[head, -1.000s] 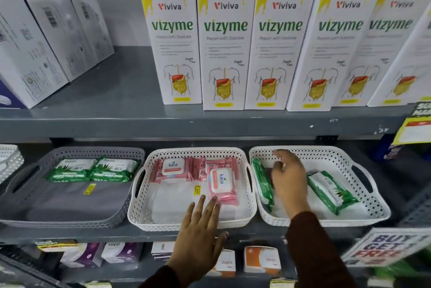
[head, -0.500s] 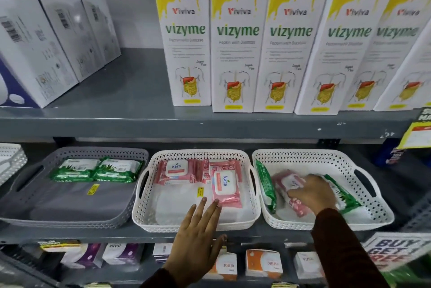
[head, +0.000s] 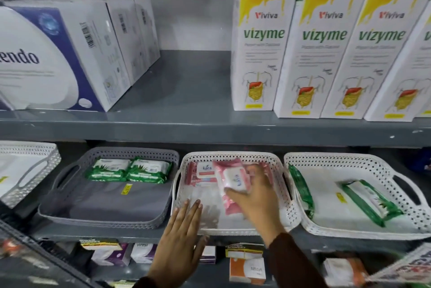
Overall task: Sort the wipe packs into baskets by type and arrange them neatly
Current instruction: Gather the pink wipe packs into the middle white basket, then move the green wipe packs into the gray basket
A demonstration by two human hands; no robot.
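Place: a shop, most likely a pharmacy.
Shelving: grey metal shelf (head: 186, 122) tiers stacked one above another.
Stock: identical Vizyme cartons (head: 258, 50) lined up face-out; white and blue boxes (head: 70, 54) in a row beside them.
Lower tier: small medicine cartons (head: 247, 269).
Display: perforated baskets (head: 289, 213) holding wipe packs.

Grey basket (head: 70, 214) front half lies bare; upper shelf (head: 210, 128) overhangs.
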